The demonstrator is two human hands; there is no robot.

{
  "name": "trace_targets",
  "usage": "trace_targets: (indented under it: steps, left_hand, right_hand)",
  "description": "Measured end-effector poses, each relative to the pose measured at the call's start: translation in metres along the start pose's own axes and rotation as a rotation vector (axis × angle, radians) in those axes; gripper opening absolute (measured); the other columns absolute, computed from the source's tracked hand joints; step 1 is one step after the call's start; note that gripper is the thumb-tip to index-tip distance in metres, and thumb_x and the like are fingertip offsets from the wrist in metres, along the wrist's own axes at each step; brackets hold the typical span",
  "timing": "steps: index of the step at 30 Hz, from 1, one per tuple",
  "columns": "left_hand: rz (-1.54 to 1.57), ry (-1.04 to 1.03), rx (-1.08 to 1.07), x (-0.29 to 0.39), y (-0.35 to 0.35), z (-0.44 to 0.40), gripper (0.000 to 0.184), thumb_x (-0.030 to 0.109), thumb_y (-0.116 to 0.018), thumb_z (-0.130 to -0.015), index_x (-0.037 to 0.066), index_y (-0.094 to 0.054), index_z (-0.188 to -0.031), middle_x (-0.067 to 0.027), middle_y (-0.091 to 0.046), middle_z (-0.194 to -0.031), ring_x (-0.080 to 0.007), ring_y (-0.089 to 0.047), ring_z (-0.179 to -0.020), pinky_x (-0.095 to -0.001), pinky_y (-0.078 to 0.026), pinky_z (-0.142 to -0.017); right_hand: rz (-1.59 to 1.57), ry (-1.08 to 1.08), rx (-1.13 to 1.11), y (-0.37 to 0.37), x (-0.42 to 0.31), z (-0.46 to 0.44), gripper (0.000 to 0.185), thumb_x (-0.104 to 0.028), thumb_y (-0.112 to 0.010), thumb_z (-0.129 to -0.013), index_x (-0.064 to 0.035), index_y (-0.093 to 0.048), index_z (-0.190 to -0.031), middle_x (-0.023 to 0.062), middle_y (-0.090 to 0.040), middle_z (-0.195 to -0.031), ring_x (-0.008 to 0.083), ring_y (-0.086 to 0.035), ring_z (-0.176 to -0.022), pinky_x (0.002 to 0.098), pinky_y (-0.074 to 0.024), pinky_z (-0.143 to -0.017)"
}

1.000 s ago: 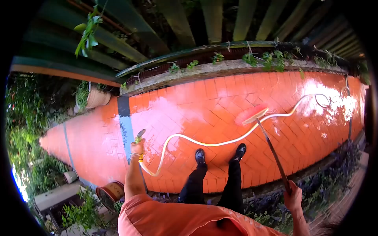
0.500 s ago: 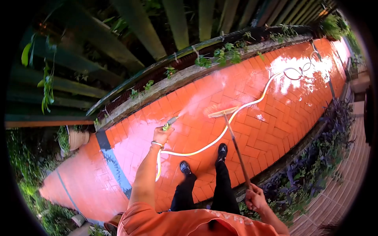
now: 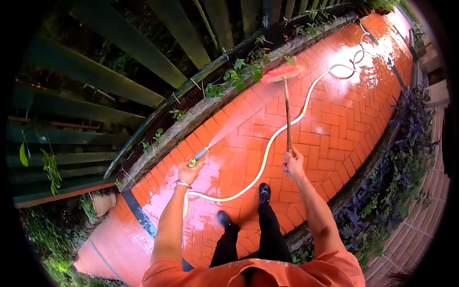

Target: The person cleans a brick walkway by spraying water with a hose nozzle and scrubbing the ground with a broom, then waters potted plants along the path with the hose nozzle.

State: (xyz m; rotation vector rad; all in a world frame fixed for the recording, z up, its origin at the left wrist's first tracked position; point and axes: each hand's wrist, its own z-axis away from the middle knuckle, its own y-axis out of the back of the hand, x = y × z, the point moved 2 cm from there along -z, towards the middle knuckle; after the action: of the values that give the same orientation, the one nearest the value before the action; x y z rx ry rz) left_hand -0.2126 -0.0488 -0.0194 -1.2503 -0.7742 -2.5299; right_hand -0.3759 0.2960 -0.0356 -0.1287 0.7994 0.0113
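Note:
My left hand (image 3: pixel 189 173) is closed around a hose nozzle (image 3: pixel 200 155) that sprays a fan of water up and to the right across the wet brick paving. A yellow-white hose (image 3: pixel 266 158) runs below that hand and curves away over the bricks. In my right hand (image 3: pixel 293 163) is the wooden handle of a push broom (image 3: pixel 288 112), gripped near its lower end in view. The broom head (image 3: pixel 282 76) lies far out, close to the stone curb, blurred by motion, with the spray reaching toward it.
Along the upper left stands a slatted wooden fence (image 3: pixel 119 79) behind a low stone curb (image 3: pixel 191 112) with small plants. The hose forms loops (image 3: pixel 346 71) at the far right. A purple-leaved planting bed (image 3: pixel 368 201) borders the right side. One flower pot (image 3: pixel 103 203) sits at left.
My right arm has stretched forward, carrying the broom head away from me to the curb. The left hand still sprays, its nozzle now slightly lower and further left in view.

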Motion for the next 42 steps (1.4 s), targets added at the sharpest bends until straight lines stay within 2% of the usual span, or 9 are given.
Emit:
trace_targets:
  steps: [4, 5, 10, 16, 18, 32, 36, 40, 42]
  left_hand:
    - [-0.036, 0.097, 0.051, 0.001, -0.008, -0.014, 0.021, 0.017, -0.070, -0.080, 0.003, -0.060, -0.067, -0.0001, -0.050, -0.049, -0.0072, -0.044, -0.039, -0.0240, -0.033, -0.035]
    - [-0.055, 0.091, 0.066, -0.004, -0.013, -0.018, 0.022, 0.018, -0.071, -0.079, 0.004, -0.060, -0.066, 0.0004, -0.049, -0.049, -0.0069, -0.044, -0.039, -0.0237, -0.033, -0.035]
    - [-0.030, 0.043, 0.094, 0.027, -0.061, -0.021, 0.027, 0.018, -0.072, -0.076, 0.005, -0.057, -0.058, 0.0039, -0.048, -0.050, -0.0049, -0.042, -0.043, -0.0247, -0.033, -0.038]
    - [-0.290, -0.040, -0.052, 0.054, -0.083, -0.034, 0.025, 0.021, -0.073, -0.075, 0.000, -0.061, -0.066, 0.0019, -0.050, -0.054, -0.0047, -0.042, -0.053, -0.0273, -0.035, -0.047]
    - [-0.331, -0.048, -0.056, 0.050, -0.074, -0.033, 0.025, 0.023, -0.073, -0.074, 0.000, -0.063, -0.068, -0.0001, -0.051, -0.054, -0.0061, -0.044, -0.052, -0.0287, -0.037, -0.048]
    - [-0.426, -0.084, -0.181, 0.041, -0.127, -0.065, 0.029, 0.029, -0.073, -0.073, 0.001, -0.066, -0.074, -0.0061, -0.053, -0.052, -0.0107, -0.047, -0.051, -0.0342, -0.041, -0.050]
    - [-0.443, -0.297, -0.248, 0.098, -0.152, -0.069, 0.029, 0.029, -0.072, -0.074, 0.001, -0.066, -0.073, -0.0056, -0.051, -0.051, -0.0107, -0.047, -0.050, -0.0343, -0.040, -0.049]
    - [-0.467, -0.316, -0.259, 0.104, -0.139, -0.064, 0.027, 0.027, -0.073, -0.074, 0.001, -0.065, -0.071, -0.0046, -0.048, -0.049, -0.0101, -0.043, -0.048, -0.0328, -0.037, -0.047]
    - [-0.502, -0.287, -0.223, 0.094, -0.124, -0.061, 0.030, 0.026, -0.073, -0.074, 0.000, -0.061, -0.066, -0.0030, -0.045, -0.049, -0.0083, -0.042, -0.050, -0.0332, -0.037, -0.046]
  right_hand:
    - [0.226, 0.309, -0.146, 0.064, 0.021, 0.046, 0.016, -0.006, -0.042, -0.090, -0.0105, -0.045, -0.105, -0.0049, -0.037, -0.055, 0.0053, -0.035, -0.039, 0.0227, -0.0300, -0.031]
    - [0.321, 0.213, -0.112, 0.090, 0.045, 0.069, 0.037, -0.002, -0.039, -0.091, -0.0117, -0.043, -0.127, -0.0047, -0.036, -0.054, 0.0055, -0.034, -0.037, 0.0234, -0.0282, -0.032]
    - [0.165, -0.189, -0.139, 0.060, 0.008, 0.128, 0.045, -0.005, -0.042, -0.091, -0.0079, -0.036, -0.135, -0.0001, -0.038, -0.053, 0.0100, -0.037, -0.033, 0.0247, -0.0310, -0.030]
    - [0.030, 0.033, -0.070, 0.039, -0.024, 0.005, 0.005, -0.012, -0.044, -0.094, -0.0081, -0.045, -0.094, -0.0014, -0.036, -0.053, 0.0075, -0.034, -0.034, 0.0250, -0.0276, -0.027]
    - [0.002, -0.010, -0.117, 0.065, -0.038, -0.007, 0.044, -0.007, -0.041, -0.093, -0.0097, -0.036, -0.137, -0.0019, -0.040, -0.056, 0.0077, -0.034, -0.033, 0.0230, -0.0284, -0.028]
    - [0.319, -0.208, 0.240, 0.235, 0.063, 0.379, 0.049, -0.007, -0.047, -0.088, 0.0002, -0.036, -0.135, -0.0039, -0.039, -0.070, 0.0044, -0.035, -0.058, 0.0224, -0.0271, -0.051]
    - [0.113, -0.379, 0.136, 0.168, 0.048, 0.298, 0.047, -0.014, -0.042, -0.094, -0.0082, -0.032, -0.140, 0.0000, -0.041, -0.054, 0.0102, -0.037, -0.034, 0.0253, -0.0320, -0.033]
    - [-0.053, -0.146, 0.270, 0.138, 0.047, 0.130, 0.047, -0.014, -0.044, -0.093, -0.0127, -0.036, -0.139, -0.0011, -0.038, -0.052, 0.0119, -0.038, -0.032, 0.0275, -0.0339, -0.029]
    - [0.012, -0.067, 0.294, 0.137, 0.016, 0.056, 0.023, -0.014, -0.042, -0.093, -0.0073, -0.050, -0.114, -0.0009, -0.038, -0.051, 0.0117, -0.038, -0.032, 0.0275, -0.0335, -0.030]
